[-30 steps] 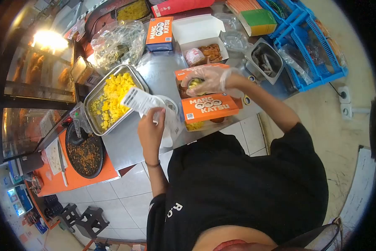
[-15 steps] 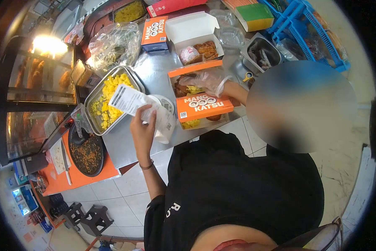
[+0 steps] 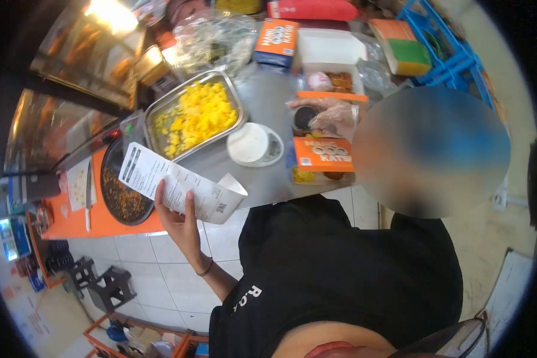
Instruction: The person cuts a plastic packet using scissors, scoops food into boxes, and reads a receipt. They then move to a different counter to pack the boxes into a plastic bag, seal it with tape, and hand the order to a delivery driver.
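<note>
My left hand [image 3: 179, 222] pinches a long printed receipt [image 3: 182, 185] with a curled end, held in front of the counter edge. A clear plastic glove covers my right hand [image 3: 334, 114], which reaches into an open orange takeout box [image 3: 323, 154]. Its fingers curve around a dark round cup [image 3: 305, 118], and motion blurs them a little. Yellow food [image 3: 303, 175] and a browned piece [image 3: 333, 175] show at the box's near side. A blurred oval hides my right forearm. Left of the box, a white round kitchen scale [image 3: 248, 145] stands on the metal counter.
A steel tray [image 3: 239, 113] of yellow chunks sits left of the scale. Nearby are a dark pan [image 3: 125, 206] of brown crumbs, a knife [image 3: 88, 200] and a lit glass food warmer [image 3: 83, 59]. Behind stand an open white box [image 3: 328, 48], a closed orange box [image 3: 277, 40] and blue baskets [image 3: 453, 65].
The view has shifted, so the counter sits further right. My left hand has moved left and lower with the receipt, which lies flatter. A dark round cup now shows at my right hand.
</note>
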Demonstrator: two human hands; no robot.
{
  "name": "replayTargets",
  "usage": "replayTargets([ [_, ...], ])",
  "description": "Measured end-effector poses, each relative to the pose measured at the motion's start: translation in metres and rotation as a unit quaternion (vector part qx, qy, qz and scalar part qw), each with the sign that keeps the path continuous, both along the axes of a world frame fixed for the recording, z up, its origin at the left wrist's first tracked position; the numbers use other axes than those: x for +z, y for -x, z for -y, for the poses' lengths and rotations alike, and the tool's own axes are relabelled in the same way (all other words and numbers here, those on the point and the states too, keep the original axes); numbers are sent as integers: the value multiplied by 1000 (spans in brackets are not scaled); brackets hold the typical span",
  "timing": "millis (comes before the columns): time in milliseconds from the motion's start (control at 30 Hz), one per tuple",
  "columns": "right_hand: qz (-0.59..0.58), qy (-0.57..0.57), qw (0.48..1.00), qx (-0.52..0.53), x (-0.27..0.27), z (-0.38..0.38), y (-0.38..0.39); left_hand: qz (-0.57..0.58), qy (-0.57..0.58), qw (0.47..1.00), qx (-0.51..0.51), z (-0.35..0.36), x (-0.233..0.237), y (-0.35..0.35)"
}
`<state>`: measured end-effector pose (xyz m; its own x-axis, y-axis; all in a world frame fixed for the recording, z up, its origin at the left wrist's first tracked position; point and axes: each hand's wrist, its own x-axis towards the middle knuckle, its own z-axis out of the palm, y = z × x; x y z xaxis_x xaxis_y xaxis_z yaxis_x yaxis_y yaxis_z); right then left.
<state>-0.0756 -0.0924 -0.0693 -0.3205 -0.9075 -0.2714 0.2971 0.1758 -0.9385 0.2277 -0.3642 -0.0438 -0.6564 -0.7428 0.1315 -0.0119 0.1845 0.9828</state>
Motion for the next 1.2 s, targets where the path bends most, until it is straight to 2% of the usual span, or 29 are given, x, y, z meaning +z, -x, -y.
replayTargets([
  [67,27,19,998,54,29,59,-21,-26,-16,999,26,9,3,-10],
  [100,-113,44,991,58,-2,100,-18,-15,-4,1000,26,13,5,-13],
  [133,-139,75,986,50,-10,137,-29,-9,6,1000,26,18,7,-14],
  [167,-445,115,888,14,-13,174,-40,-6,18,999,26,24,9,-14],
  [200,-532,39,845,34,1,198,-60,-15,22,999,23,34,5,-16],
  [233,-628,76,774,35,-13,226,-71,-27,23,999,33,40,9,-17],
  [300,-666,-14,710,226,-17,266,-74,-38,-13,999,19,50,17,-17],
  [400,-681,43,696,224,3,308,-42,-70,-34,997,30,77,17,-24],
  [433,-683,8,726,77,-60,335,9,-93,-36,994,39,84,18,-27],
  [467,-690,-41,722,23,-62,336,42,-99,-40,992,72,92,18,-30],
  [567,-722,-245,644,-60,-71,347,134,-67,13,993,100,113,16,-41],
  [600,-715,-298,631,-54,-79,356,154,-83,-24,991,98,115,20,-43],
  [633,-701,-336,627,-44,-88,366,164,-103,-58,989,90,116,24,-44],
  [733,-672,-402,623,-14,-111,393,171,-70,-58,990,106,128,28,-51],
  [867,-675,-414,611,0,-126,400,173,-59,-54,991,107,138,29,-46],
  [967,-694,-414,589,-8,-113,380,195,-75,-66,991,92,140,31,-38],
  [1067,-725,-391,566,-30,-75,333,233,-120,-36,989,78,135,30,-30],
  [1133,-724,-344,596,-59,-41,288,256,-23,17,999,28,133,30,-26],
  [1167,-689,-232,664,-173,-14,263,221,-26,14,1000,11,129,31,-19],
  [1200,-615,-150,755,-169,31,249,179,-51,4,999,10,125,33,-10],
])
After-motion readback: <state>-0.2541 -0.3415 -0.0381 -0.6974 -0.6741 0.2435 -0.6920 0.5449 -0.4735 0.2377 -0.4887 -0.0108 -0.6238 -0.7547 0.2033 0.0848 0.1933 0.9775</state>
